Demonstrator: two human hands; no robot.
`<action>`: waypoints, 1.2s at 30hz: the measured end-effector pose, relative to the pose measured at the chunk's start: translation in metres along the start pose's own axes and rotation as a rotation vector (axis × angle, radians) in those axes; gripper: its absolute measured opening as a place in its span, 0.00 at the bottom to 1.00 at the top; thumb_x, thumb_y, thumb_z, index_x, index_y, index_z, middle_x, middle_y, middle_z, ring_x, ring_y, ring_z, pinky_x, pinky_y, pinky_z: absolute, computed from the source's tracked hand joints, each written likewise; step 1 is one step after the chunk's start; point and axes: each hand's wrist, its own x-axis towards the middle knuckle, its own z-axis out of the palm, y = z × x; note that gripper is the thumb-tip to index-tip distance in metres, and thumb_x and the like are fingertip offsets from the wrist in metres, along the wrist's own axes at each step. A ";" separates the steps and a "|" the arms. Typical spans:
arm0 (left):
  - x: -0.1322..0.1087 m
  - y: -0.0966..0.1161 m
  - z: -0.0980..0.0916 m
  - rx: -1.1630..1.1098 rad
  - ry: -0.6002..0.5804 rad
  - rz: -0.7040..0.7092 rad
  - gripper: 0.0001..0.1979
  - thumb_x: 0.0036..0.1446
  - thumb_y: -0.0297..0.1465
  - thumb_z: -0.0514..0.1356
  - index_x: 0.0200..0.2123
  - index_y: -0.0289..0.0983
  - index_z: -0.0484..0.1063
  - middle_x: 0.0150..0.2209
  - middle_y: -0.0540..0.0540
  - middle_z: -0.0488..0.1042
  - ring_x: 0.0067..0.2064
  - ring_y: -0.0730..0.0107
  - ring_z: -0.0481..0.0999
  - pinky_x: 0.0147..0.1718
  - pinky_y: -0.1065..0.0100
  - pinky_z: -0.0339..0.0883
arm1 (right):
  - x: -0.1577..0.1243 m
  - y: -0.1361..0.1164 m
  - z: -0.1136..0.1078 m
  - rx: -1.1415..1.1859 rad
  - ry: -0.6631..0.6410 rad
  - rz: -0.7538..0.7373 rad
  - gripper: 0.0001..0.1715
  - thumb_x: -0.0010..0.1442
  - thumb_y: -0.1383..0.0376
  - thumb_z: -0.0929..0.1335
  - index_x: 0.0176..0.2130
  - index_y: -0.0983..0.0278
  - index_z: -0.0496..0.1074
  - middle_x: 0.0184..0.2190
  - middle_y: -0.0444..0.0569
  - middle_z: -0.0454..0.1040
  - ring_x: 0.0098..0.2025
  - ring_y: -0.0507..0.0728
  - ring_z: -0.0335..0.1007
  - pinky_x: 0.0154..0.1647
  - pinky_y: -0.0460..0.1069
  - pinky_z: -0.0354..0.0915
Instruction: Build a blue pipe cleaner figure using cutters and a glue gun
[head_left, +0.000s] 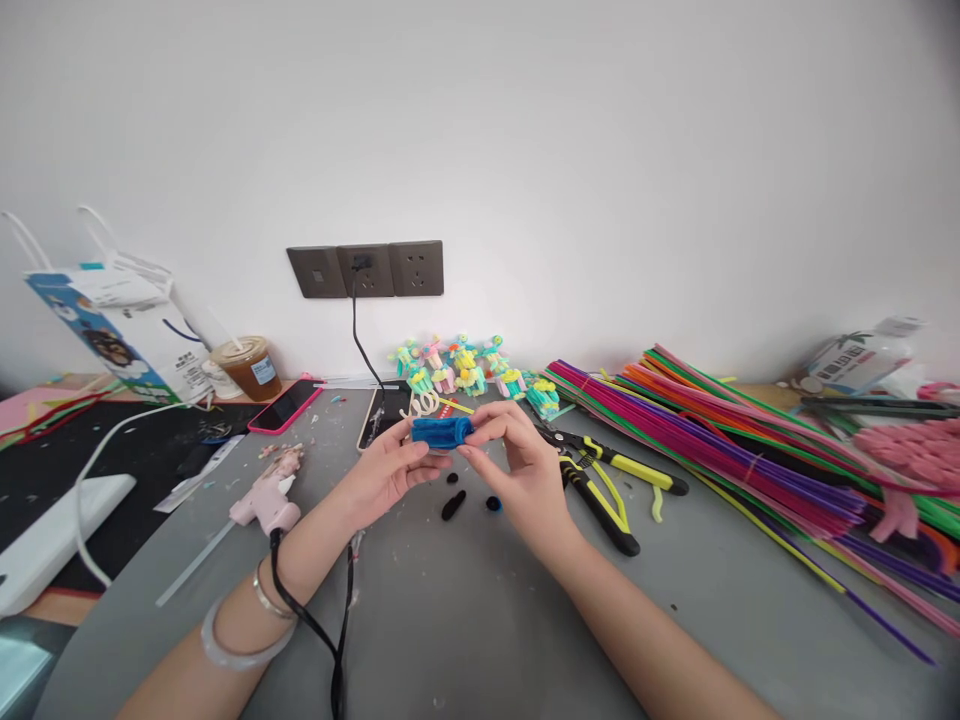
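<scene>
A short roll of blue pipe cleaners [439,433] lies level between my two hands above the grey table. My left hand [390,468] is closed on its left end, thumb in front. With thumb and forefinger, my right hand [521,465] pinches at its right end. Several small black fuzzy pieces [453,505] rest on the table beneath. Just behind the roll shows a cream spiral [424,403]; whether it touches the roll I cannot tell. Pliers with yellow and black handles [604,490] lie right of my right hand.
A pink glue gun [270,500] with a black cord lies by my left forearm. Further left are a pink-edged phone [285,406] and an iced drink [247,368]. Colourful pipe-cleaner figures [465,368] stand by the wall. Long pipe-cleaner bundles [720,450] spread across the right side.
</scene>
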 end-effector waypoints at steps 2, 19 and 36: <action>0.000 -0.001 -0.001 0.010 -0.005 0.011 0.19 0.50 0.31 0.72 0.45 0.38 0.74 0.41 0.46 0.83 0.38 0.68 0.84 0.36 0.73 0.76 | 0.000 0.000 0.000 -0.017 0.003 -0.010 0.06 0.60 0.64 0.72 0.31 0.59 0.71 0.40 0.51 0.73 0.45 0.61 0.70 0.48 0.57 0.68; -0.001 -0.001 -0.001 0.111 0.057 0.137 0.17 0.47 0.32 0.74 0.34 0.38 0.69 0.34 0.51 0.79 0.34 0.71 0.81 0.34 0.72 0.75 | 0.014 0.010 -0.019 -0.085 -0.171 -0.054 0.12 0.60 0.62 0.72 0.46 0.57 0.78 0.36 0.49 0.75 0.39 0.58 0.69 0.43 0.55 0.67; 0.004 -0.004 -0.004 0.365 0.135 0.230 0.15 0.50 0.36 0.71 0.38 0.36 0.73 0.37 0.48 0.76 0.39 0.69 0.76 0.38 0.68 0.74 | 0.016 0.020 -0.020 -0.052 -0.186 0.197 0.13 0.58 0.60 0.72 0.43 0.61 0.75 0.40 0.50 0.78 0.42 0.59 0.74 0.46 0.55 0.69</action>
